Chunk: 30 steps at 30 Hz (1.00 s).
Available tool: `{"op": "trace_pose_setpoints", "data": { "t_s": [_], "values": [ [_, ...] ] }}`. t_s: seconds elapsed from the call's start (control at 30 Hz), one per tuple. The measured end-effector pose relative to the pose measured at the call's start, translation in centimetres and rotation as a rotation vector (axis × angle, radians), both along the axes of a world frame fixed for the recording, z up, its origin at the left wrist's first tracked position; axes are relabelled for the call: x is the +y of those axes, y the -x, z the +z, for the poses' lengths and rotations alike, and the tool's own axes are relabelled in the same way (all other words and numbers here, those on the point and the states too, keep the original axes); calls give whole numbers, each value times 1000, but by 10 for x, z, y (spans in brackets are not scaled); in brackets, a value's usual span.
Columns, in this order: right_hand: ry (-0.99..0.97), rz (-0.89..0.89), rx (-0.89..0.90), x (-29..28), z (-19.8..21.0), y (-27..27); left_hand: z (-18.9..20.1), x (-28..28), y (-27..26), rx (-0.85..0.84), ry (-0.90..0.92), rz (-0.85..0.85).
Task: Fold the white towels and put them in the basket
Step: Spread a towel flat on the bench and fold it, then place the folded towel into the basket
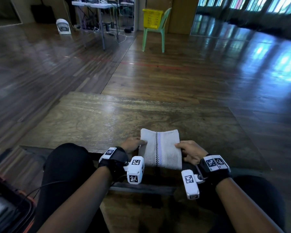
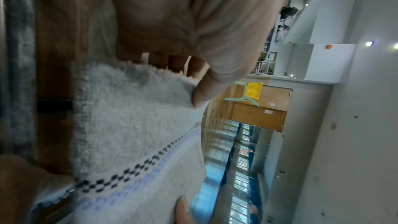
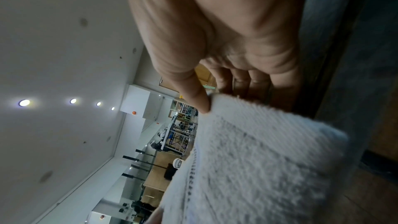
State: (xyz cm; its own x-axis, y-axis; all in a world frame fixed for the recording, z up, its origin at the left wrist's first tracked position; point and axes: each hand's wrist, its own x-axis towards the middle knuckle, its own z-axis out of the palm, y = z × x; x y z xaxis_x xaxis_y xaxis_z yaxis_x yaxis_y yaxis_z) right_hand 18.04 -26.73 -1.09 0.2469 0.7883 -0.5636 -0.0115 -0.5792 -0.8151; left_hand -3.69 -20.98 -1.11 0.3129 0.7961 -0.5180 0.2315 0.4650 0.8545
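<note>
Folded towel (image 1: pixel 160 149) held at near edge of bench (image 1: pixel 97 118), between the two hands, its near end overhanging the bench edge. Checked black band and pale blue stripe run near-to-far down its middle.

Left hand (image 1: pixel 133 146) pinches the towel's left edge: thumb (image 2: pixel 204 94) on top, fingers (image 2: pixel 163 60) curled underneath. Right hand (image 1: pixel 190 152) pinches the right edge the same way; thumb (image 3: pixel 198 101) on the top face, fingers (image 3: pixel 243 83) tucked below. Both grips closed on cloth, not spread.

Whether the far end of the towel touches the bench or is lifted off it: cannot tell from the head view.

Basket (image 1: pixel 152 18), yellow, sits on a green chair (image 1: pixel 160 36) far across the floor (image 1: pixel 175 69), well apart from the bench. Basket contents not visible from here.

Far left: grey table (image 1: pixel 92 5) with cables beneath, white fan (image 1: pixel 62 26) on the floor beside it. Person's knee (image 1: pixel 65 158) at near left of bench
</note>
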Motion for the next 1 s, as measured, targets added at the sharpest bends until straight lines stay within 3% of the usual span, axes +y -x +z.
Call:
{"op": "trace_pose_setpoints", "data": {
  "t_s": [0.2, 0.57, 0.77, 1.0],
  "values": [
    [-154, -11, 4, -31, 51, 18, 44, -36, 23, -149, -85, 22],
    [-456, 144, -12, -59, 152, 47, 145, -86, 59, -297, -282, 235],
    [-513, 304, 3, -46, 175, 93, 164, -105, 106, -273, -371, 375],
    [-558, 605, 27, -16, 183, 189, 170, -141, 193, -204, -487, 610]
  ]
}}
